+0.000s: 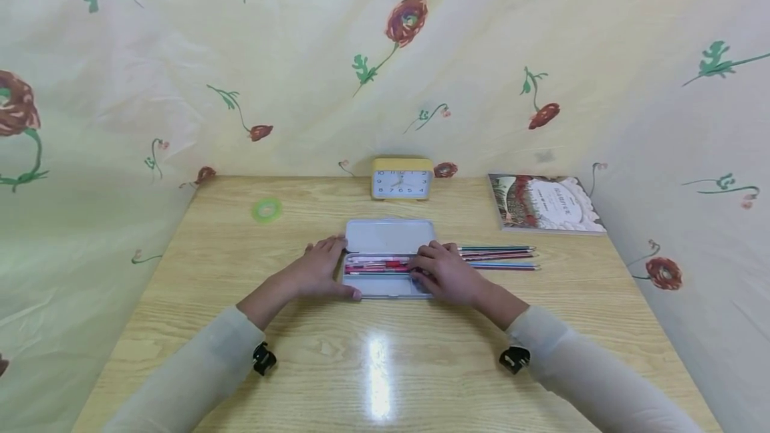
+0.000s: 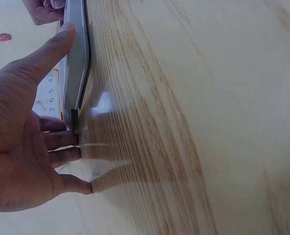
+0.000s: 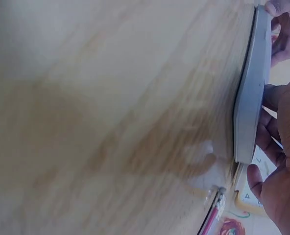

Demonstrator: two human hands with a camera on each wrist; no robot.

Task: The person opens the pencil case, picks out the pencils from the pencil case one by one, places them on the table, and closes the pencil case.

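Observation:
A pale metal pencil case (image 1: 390, 236) lies on the table with its lid tipped back. Several pencils and pens (image 1: 375, 266) fill its rear compartment, one with a red part; the front compartment (image 1: 379, 286) shows its pale floor. My left hand (image 1: 315, 272) spans the case's left end, its thumb on the front corner and its fingers straight beside the lid. From the right side, my right hand (image 1: 448, 272) reaches into the case, its bent fingers and thumb over the right ends of the pencils. I cannot tell whether it pinches any.
More pencils (image 1: 502, 254) lie right of the case, partly behind my right hand. A yellow clock (image 1: 401, 179) stands at the back against the flowered cloth (image 1: 289, 52). A book (image 1: 547, 202) lies at the back right, a green tape roll (image 1: 267, 210) at the back left.

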